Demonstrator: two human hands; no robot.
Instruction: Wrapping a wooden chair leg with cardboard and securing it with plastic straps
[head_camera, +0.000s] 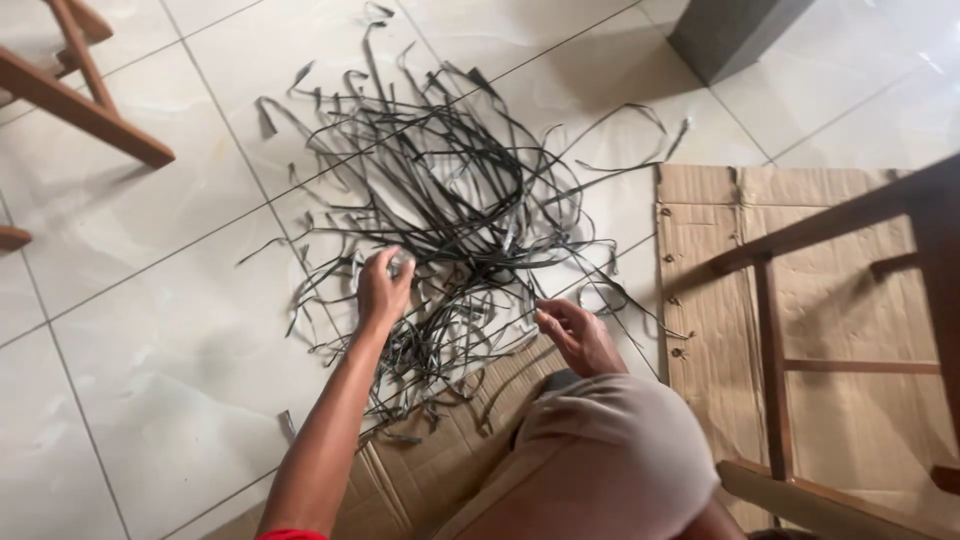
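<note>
**Big tangle of black strips on the tile floor**

The white tiled floor (150, 330) is taking up most of the view. Flattened cardboard (850, 300) is lying on the right and running under the person's knee, with a wooden frame (775, 370) standing on it. More wooden legs (80, 100) are showing at the top left, and a grey block (725, 35) is sitting at the top right.

In the middle a messy pile of thin black strips (450, 190) is sprawling across the tiles – loops and loose ends everywhere, with the near edge spilling onto the cardboard.

The left hand (383, 285) is reaching into the near-left side of the pile, fingers curled in narrow around some strips, though I can't tell how firmly it's gripping. The right hand (570, 335) is hovering at the pile's near edge just above the knee – palm up, fingers loosely spread, and a thin strip looks to be running through them, but I can't tell for sure.
</note>
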